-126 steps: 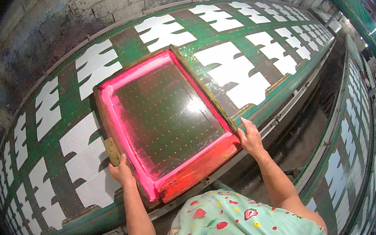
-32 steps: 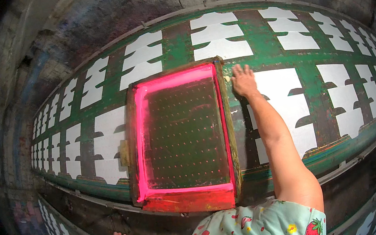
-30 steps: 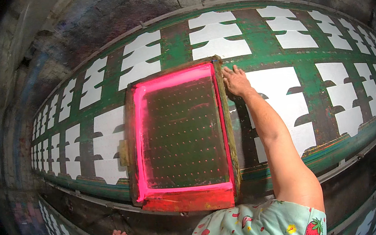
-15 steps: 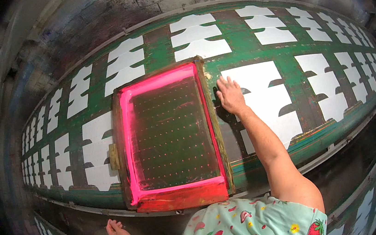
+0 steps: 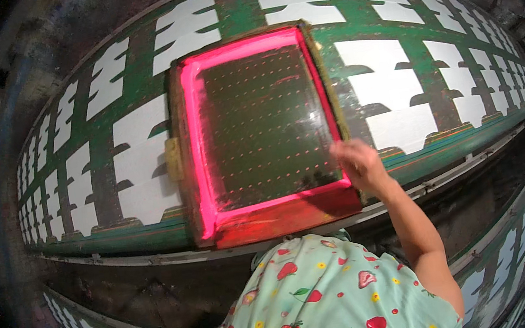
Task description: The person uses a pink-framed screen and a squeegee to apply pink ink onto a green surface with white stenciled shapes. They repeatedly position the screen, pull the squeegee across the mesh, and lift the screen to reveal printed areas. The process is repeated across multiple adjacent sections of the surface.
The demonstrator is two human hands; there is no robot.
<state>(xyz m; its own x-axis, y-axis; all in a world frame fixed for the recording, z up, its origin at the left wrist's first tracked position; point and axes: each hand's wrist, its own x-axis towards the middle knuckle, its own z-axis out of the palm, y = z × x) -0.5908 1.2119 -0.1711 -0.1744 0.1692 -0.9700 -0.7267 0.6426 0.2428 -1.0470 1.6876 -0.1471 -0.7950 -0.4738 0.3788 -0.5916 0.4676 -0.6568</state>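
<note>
Green table (image 5: 237, 12) bears the screen (image 5: 264, 125), likely for flat support, while the right hand (image 5: 360, 160), half-curled and blurred, overlaps its right edge, grip unclear, left hand unseen.

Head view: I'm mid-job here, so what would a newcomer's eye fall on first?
First, the large rectangular frame with a dark dotted panel and bright pink inner border, mid-picture at the near side of the long green-and-brown table. Next, the flat white notched sheets in two rows along that table. Then the person's bare right hand, blurred, at the frame's near right corner; whether it touches is unclear.
</note>
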